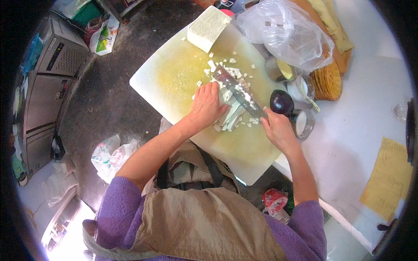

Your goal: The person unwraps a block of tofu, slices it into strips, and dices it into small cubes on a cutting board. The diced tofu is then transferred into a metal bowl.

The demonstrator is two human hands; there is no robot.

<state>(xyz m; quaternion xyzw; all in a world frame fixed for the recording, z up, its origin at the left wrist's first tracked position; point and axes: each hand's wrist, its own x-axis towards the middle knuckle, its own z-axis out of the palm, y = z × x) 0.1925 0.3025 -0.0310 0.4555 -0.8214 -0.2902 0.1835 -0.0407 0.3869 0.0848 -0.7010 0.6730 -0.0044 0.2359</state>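
A large white cutting board with yellowish staining lies before me. My right hand grips the handle of a cleaver, whose blade slants across the board with white bits stuck to it. My left hand, fingers together and thumb out, holds a bunch of white tofu strips against the board, left of the blade. Small diced tofu pieces are scattered around and beyond the cleaver. A thick tofu block sits at the board's far corner. The cleaver's edge is hidden among the pieces.
Right of the board stand a metal container, a dark round object, a white-filled jar and a bowl with a spoon. A clear plastic bag lies behind them. A paper sheet bears writing.
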